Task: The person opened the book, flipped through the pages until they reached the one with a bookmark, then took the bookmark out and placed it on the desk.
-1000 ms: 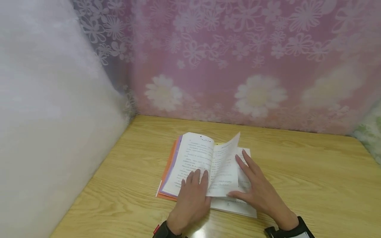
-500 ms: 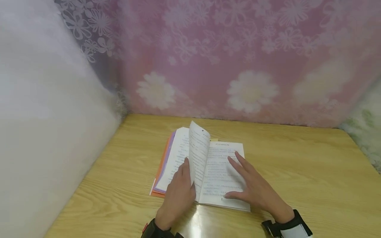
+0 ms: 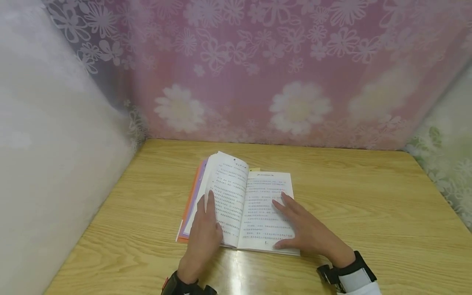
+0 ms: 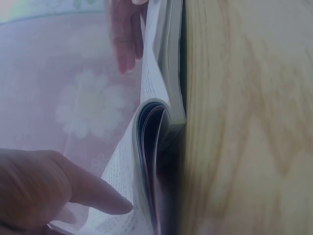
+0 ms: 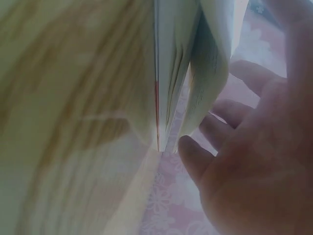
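An opened book (image 3: 267, 209) of printed pages lies on the wooden table, its left-hand pages bulging up toward the spine. My left hand (image 3: 202, 235) rests along the left page's outer edge with fingers fairly straight; in the left wrist view its thumb (image 4: 105, 196) touches the printed page. Over the right page's outer edge spreads my right hand (image 3: 309, 229), fingers apart and lightly bent. In the right wrist view a curved leaf (image 5: 208, 83) stands close to those fingertips; exact contact is hard to tell. Orange and purple edges (image 3: 190, 200) show under the left pages.
The wooden table (image 3: 368, 196) extends around the book on all sides. A pink flowered curtain (image 3: 236, 82) hangs behind it, and a white cloth (image 3: 66, 143) hangs at the left. Black straps (image 3: 350, 268) circle both wrists.
A lifted leaf has gone over from right to left and now lies on the left side. My left hand moved leftward with it; my right hand stays over the right page. The view shifted slightly.
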`<act>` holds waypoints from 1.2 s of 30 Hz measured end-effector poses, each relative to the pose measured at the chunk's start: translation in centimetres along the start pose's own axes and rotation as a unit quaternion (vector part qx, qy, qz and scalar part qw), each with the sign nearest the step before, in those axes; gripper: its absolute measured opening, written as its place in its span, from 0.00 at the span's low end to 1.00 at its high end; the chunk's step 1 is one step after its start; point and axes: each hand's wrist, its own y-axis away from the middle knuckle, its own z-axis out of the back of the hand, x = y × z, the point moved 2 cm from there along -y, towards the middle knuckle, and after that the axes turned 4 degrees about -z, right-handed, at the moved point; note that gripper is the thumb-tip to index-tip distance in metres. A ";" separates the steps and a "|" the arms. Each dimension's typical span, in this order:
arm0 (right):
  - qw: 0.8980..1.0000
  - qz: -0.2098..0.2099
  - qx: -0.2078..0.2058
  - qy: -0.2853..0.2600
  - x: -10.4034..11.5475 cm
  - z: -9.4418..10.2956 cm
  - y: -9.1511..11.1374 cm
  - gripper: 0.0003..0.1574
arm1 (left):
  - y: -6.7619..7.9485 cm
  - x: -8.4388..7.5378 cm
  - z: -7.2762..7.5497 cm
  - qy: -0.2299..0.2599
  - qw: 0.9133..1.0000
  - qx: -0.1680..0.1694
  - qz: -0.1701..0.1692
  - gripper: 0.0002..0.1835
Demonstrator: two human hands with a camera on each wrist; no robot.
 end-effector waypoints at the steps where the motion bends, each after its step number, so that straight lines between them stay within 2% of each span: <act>1: 1.000 -0.002 0.005 0.000 0.0 0.0 0.0 0.68 | 0.0 0.0 0.0 -0.006 1.000 0.002 0.002 0.41; 7: 1.000 0.004 0.016 0.008 0.0 0.1 0.0 0.68 | 0.0 0.3 0.4 -0.049 0.999 -0.007 0.010 0.37; 13: 1.000 0.009 0.016 0.011 -0.2 0.1 0.2 0.67 | 0.1 0.4 0.6 -0.096 0.995 -0.022 -0.022 0.34; 16: 1.000 -0.001 0.023 0.005 -0.3 0.1 0.3 0.67 | 0.1 0.4 0.4 -0.068 0.997 -0.011 -0.037 0.31; 19: 1.000 -0.003 0.026 0.004 -0.3 0.0 0.3 0.67 | 0.3 0.3 0.1 -0.013 0.999 0.024 -0.044 0.30; 22: 1.000 -0.002 0.025 0.007 -0.2 0.0 0.3 0.66 | 0.4 0.4 -0.1 0.018 0.997 0.055 -0.050 0.29; 31: 1.000 0.007 0.025 0.011 -0.2 0.0 0.5 0.63 | 0.5 0.7 0.0 0.013 0.994 0.060 -0.089 0.23; 36: 0.999 0.012 0.024 0.017 -0.4 -0.1 0.5 0.61 | 0.5 0.7 -0.1 0.004 0.993 0.069 -0.099 0.22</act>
